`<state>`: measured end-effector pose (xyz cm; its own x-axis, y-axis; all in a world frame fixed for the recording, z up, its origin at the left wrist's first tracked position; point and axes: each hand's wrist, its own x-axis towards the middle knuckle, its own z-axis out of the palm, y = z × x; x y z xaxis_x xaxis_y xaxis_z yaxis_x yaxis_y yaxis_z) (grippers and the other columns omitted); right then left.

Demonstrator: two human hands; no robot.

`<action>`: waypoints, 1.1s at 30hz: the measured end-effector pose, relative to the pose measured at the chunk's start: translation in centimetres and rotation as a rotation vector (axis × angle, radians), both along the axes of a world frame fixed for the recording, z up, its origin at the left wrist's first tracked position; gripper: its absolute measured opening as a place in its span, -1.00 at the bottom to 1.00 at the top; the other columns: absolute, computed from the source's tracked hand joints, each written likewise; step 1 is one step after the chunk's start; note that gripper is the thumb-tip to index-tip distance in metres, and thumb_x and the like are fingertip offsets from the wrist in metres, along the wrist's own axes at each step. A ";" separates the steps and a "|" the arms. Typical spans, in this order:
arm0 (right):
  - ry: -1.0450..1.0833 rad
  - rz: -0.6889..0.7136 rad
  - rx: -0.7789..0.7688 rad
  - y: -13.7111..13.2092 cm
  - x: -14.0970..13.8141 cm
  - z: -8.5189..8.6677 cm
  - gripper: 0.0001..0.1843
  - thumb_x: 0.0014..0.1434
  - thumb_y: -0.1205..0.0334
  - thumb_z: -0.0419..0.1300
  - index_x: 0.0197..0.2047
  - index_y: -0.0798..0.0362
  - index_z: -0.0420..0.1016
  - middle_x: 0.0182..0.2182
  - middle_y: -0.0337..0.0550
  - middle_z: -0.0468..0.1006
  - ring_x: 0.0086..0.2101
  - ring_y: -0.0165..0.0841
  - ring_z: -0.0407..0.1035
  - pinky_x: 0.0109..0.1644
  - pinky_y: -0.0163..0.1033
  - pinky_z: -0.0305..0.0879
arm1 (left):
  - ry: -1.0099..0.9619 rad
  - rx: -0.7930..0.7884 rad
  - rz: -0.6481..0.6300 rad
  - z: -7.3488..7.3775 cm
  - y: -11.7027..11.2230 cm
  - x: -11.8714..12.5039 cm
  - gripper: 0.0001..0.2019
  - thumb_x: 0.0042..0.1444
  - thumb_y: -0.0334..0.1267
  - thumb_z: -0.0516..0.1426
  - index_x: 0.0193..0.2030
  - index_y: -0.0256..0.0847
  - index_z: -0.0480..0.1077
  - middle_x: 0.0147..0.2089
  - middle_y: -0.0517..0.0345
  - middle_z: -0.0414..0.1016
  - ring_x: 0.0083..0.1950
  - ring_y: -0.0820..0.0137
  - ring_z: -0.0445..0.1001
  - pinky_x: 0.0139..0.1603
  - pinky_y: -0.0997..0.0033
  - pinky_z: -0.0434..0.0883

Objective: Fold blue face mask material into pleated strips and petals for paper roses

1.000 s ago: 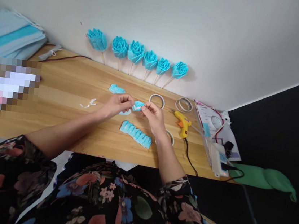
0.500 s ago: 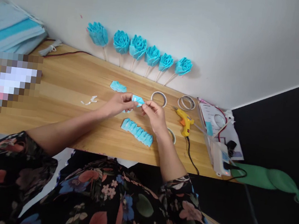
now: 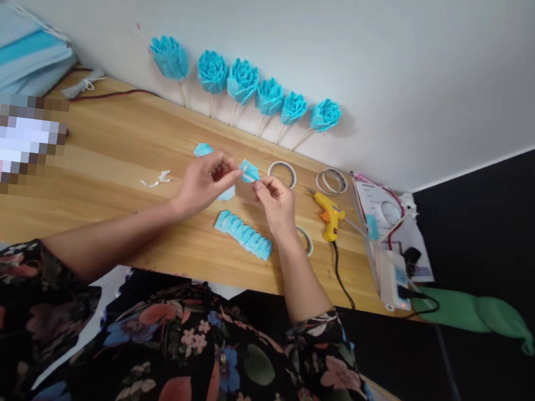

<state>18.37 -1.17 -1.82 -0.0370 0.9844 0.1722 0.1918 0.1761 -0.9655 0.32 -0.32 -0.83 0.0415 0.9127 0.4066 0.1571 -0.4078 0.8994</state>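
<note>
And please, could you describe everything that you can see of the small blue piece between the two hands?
The small blue piece looks like folded paper or thin fabric, with angled edges and a white strip along its lower side. It is held above the wooden table, its right end pinched by the right hand. The left hand is at its left edge; contact is unclear.

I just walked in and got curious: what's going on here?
A person holds up a small folded blue piece with a white strip on it. The right hand pinches one end; the left hand is at the other, its grip unclear. A row of overlapping blue pieces lies on the table nearer the person. Six blue flowers on sticks lean against the wall.
</note>
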 end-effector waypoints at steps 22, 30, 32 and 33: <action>-0.242 -0.026 0.274 -0.7 -0.5 -0.5 -0.86 0.20 0.16 0.20 -0.33 0.01 0.53 -0.42 -0.24 0.56 -0.42 -0.42 0.38 -0.25 -0.28 0.32 | 0.283 0.139 -0.056 -1.5 0.2 0.0 -0.89 0.16 -0.31 0.18 -0.29 -0.23 0.55 -0.44 0.18 0.51 -0.45 0.50 0.35 -0.39 0.46 0.25; -0.289 -0.037 0.274 -0.6 -0.5 -0.5 -0.86 0.20 0.17 0.19 -0.34 0.00 0.52 -0.43 -0.25 0.56 -0.43 -0.42 0.37 -0.26 -0.27 0.32 | 0.237 0.051 -0.078 -0.9 0.0 0.1 -0.88 0.13 -0.35 0.15 -0.35 -0.27 0.53 -0.41 0.15 0.56 -0.45 0.51 0.37 -0.40 0.49 0.29; -0.286 -0.033 0.279 -0.7 -0.5 -0.4 -0.87 0.20 0.18 0.19 -0.34 0.00 0.52 -0.43 -0.25 0.56 -0.43 -0.42 0.37 -0.26 -0.27 0.32 | 0.231 0.028 -0.079 -0.9 0.0 0.1 -0.88 0.13 -0.34 0.14 -0.35 -0.27 0.52 -0.40 0.14 0.57 -0.45 0.50 0.37 -0.39 0.49 0.30; -0.282 -0.032 0.278 -0.7 -0.5 -0.4 -0.87 0.20 0.18 0.19 -0.34 0.00 0.52 -0.43 -0.25 0.56 -0.43 -0.42 0.38 -0.25 -0.27 0.32 | 0.228 0.018 -0.079 -0.8 0.0 0.1 -0.87 0.13 -0.34 0.14 -0.35 -0.27 0.52 -0.40 0.14 0.57 -0.45 0.51 0.37 -0.39 0.49 0.30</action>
<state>17.85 -1.87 -2.21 -0.0913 0.9030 0.4197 0.4518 0.4132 -0.7906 0.44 -0.30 -1.65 0.2054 0.8958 0.3942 0.3226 -0.4422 0.8369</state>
